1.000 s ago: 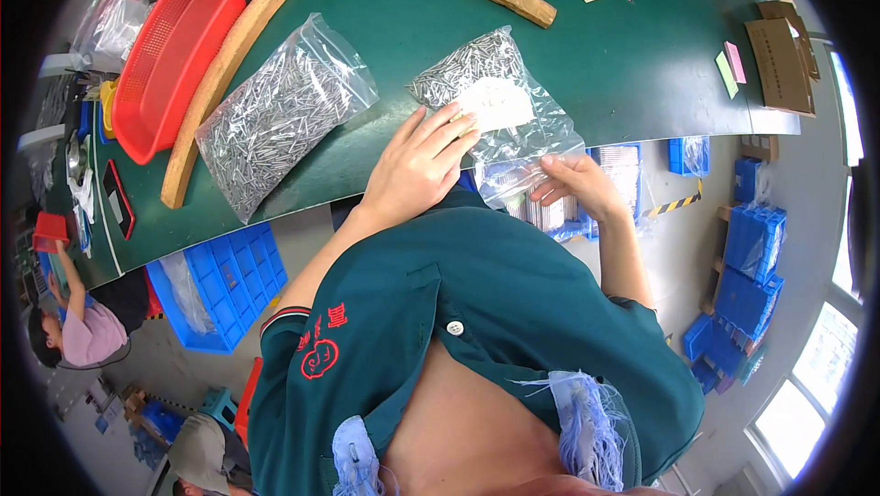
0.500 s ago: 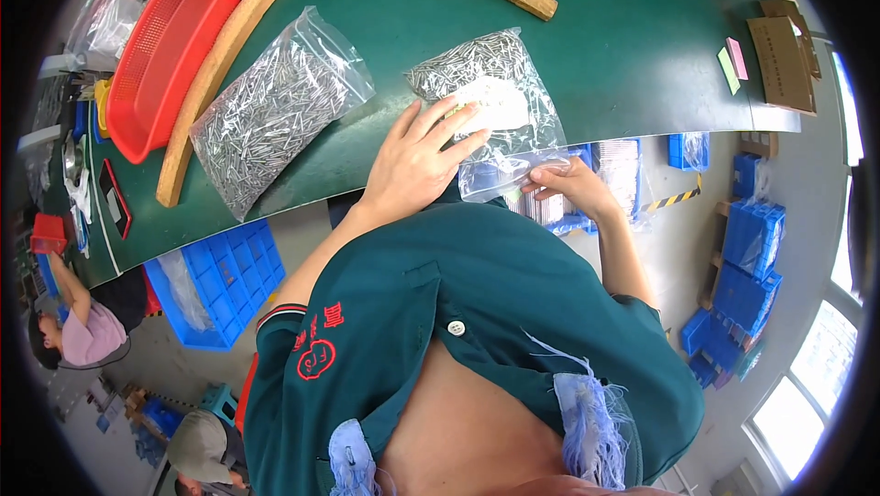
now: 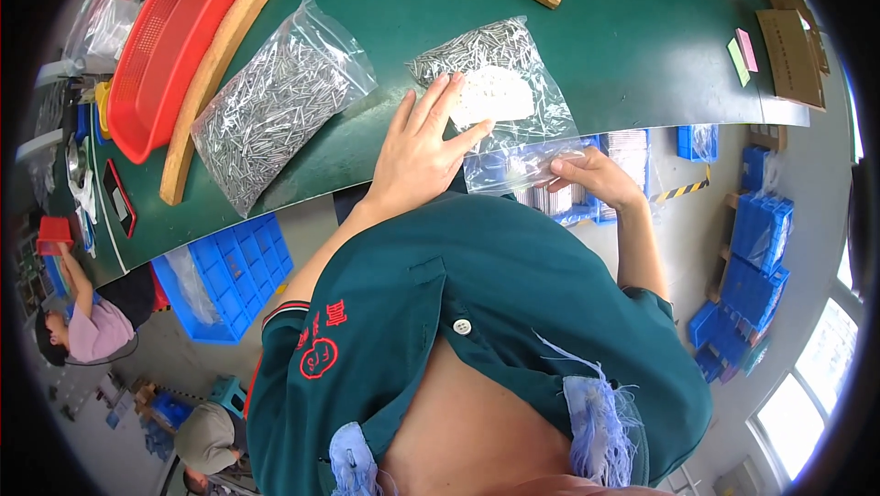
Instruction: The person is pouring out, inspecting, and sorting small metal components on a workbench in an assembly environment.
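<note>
A clear zip bag (image 3: pixel 551 111) lies at the table's near edge, with small metal pins (image 3: pixel 490 45) gathered in its far end and a white paper label (image 3: pixel 495 95) showing. My left hand (image 3: pixel 419 143) rests flat with fingers spread, its fingertips on the bag beside the label. Thumb and fingers of my right hand (image 3: pixel 594 177) pinch the bag's mouth, which hangs over the edge. Left of my hands lies a second, fuller clear bag of metal pins (image 3: pixel 275 106), touched by neither hand.
A bent wooden strip (image 3: pixel 215 60) lies beside a red plastic basket (image 3: pixel 174 56) on the green table (image 3: pixel 660 65). A cardboard box (image 3: pixel 790 56) stands at the far right. Blue crates (image 3: pixel 225 281) sit below the table. Two other people are at the lower left.
My right hand has slid slightly right along the bag's mouth. My left fingers have shifted off part of the label, so more of it shows. The whole view has moved a little.
</note>
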`<state>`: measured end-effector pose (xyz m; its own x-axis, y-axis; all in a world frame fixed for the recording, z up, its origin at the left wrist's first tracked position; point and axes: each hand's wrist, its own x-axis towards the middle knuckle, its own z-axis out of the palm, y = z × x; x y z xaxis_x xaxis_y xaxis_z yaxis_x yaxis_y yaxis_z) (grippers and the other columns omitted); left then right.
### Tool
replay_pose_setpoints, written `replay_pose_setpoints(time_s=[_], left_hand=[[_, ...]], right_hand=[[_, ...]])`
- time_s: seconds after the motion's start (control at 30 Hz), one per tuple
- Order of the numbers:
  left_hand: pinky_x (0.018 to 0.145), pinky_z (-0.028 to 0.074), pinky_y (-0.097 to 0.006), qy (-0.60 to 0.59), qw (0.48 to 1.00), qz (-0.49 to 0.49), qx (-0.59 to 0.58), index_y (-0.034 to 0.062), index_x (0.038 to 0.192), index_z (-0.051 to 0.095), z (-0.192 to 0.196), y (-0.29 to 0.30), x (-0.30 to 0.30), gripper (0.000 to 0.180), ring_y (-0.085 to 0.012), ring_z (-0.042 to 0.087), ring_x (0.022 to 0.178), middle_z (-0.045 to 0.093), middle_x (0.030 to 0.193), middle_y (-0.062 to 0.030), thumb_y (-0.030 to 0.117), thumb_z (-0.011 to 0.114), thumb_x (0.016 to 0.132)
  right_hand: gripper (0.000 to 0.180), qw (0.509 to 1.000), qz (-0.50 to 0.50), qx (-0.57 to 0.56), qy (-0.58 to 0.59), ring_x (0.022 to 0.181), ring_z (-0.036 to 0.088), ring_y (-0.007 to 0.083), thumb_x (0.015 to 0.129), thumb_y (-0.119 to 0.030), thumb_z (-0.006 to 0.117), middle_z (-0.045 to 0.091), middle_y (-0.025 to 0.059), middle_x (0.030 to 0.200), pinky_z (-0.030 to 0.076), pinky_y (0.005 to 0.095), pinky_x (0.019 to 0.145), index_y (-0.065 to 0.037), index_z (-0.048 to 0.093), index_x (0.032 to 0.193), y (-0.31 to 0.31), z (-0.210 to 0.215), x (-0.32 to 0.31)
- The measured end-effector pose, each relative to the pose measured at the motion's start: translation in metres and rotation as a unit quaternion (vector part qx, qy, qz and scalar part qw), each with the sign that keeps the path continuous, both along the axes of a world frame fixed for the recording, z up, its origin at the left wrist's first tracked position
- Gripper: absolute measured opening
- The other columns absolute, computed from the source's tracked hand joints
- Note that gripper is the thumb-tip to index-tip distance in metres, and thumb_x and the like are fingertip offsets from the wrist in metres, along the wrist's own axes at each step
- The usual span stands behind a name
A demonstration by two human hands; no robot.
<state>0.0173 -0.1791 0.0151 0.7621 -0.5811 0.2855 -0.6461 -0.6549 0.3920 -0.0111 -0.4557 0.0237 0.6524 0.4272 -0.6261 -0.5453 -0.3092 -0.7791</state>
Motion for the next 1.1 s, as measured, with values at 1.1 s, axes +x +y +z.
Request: replay_pose_setpoints(time_s=[1.1], left_hand=[[0.099,0.034,-0.049,0.02,0.999,0.01,-0.046,0.0226,0.105,0.066,0.001,0.0,0.002,0.041,-0.031,0.038,0.125,0.04,0.136,-0.0136,0.004,0.061,0.069]], right_hand=[[0.018,0.997,0.022,-0.048,-0.048,0.07,0.062,0.0111,0.088,-0.01,0.056,0.064,0.006,0.079,0.049,0.0235,0.065,0.004,0.061,0.097,-0.011,0.019,0.01]])
